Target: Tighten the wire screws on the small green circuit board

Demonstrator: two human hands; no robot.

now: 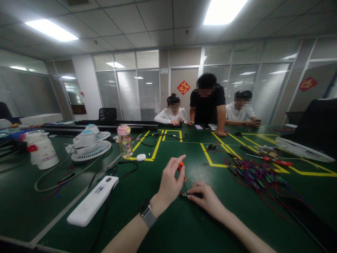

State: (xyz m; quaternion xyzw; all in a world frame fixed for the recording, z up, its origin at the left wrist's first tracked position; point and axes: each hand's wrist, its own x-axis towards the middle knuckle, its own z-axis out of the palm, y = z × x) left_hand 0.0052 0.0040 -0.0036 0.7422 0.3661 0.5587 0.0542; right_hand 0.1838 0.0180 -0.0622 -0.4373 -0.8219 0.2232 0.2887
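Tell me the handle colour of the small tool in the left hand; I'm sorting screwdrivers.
Orange, on the small tool pinched by the left hand, in the head view.

Premises: office room. Suspended tile ceiling point(147, 21) with recessed light panels point(223, 10), lit. Far wall of glazed partitions point(252, 84) with blinds; a closed door point(183, 88) at its centre bears a red diamond decoration point(183, 87). Left of the door, a black office chair point(107, 114). In front of the door, a green worktop point(168, 225) marked with yellow tape lines point(207, 158).
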